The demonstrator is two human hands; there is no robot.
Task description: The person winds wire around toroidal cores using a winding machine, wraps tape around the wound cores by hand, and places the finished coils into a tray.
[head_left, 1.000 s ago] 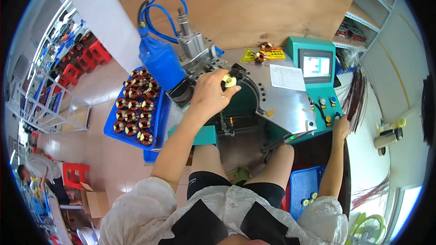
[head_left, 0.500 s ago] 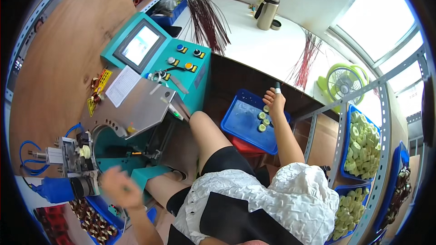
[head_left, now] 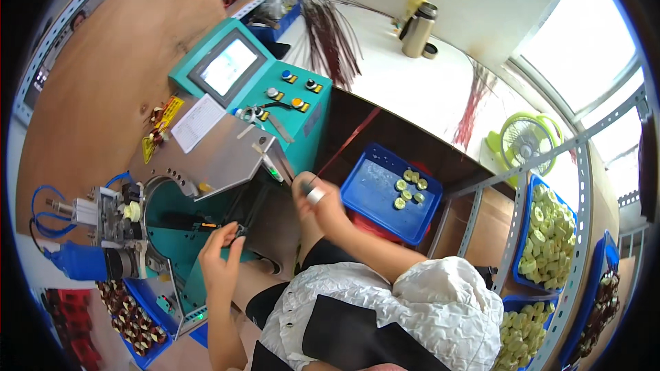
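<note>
My left hand is by the round opening of the machine, thumb and fingertips closed at a small dark fitting on the end of a rod; whether it pinches the fitting or a small piece there is hidden. My right hand, blurred, is closed in front of my knee, a white band and dark tip on one finger. A thin dark red wire stretches from it up toward the table edge. Beyond it, a blue tray carries several pale green ring-shaped cores.
The teal control box with screen and buttons stands ahead. Bundles of dark red wire, a flask and a green fan are on the white table. Trays of pale rings fill the right rack; wound coils lie lower left.
My right hand has come left from the tray to my knee, the red wire now trailing from it. My left hand has moved up and right to the machine's fitting. The view has shifted slightly.
</note>
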